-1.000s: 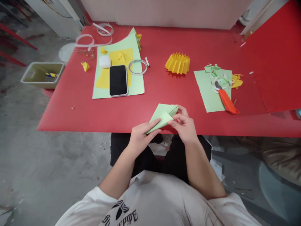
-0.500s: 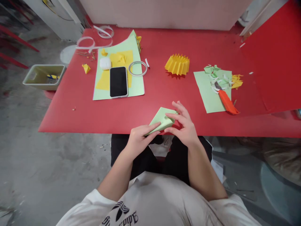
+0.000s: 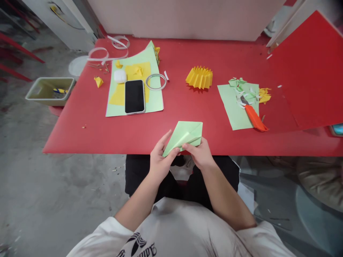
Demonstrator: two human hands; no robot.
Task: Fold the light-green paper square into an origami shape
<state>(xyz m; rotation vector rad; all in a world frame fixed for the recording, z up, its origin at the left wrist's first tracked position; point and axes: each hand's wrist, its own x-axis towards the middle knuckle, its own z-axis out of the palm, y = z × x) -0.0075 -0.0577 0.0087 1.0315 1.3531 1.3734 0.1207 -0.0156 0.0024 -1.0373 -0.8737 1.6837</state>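
Observation:
A piece of light green paper [image 3: 184, 135], folded to a kite-like shape with creases across it, is held at the front edge of the red table [image 3: 107, 137]. My left hand [image 3: 160, 157] grips its lower left point, thumb on top and fingers behind. On the right side, my right hand [image 3: 199, 152] pinches the lower edge with its thumb over a fold, the other fingers hidden beneath. Beyond the hands stands a yellow pleated paper piece [image 3: 199, 77].
At left, a phone [image 3: 134, 96], white case [image 3: 120, 76] and tape roll [image 3: 156, 82] lie on green and yellow sheets. An orange-handled cutter [image 3: 255, 117] rests on a green sheet [image 3: 230, 107] with paper scraps. A bin [image 3: 50, 96] stands left.
The green paper has opened out to a wider face with its creases showing. My right hand has moved from above the paper to its lower right edge, now gripping it.

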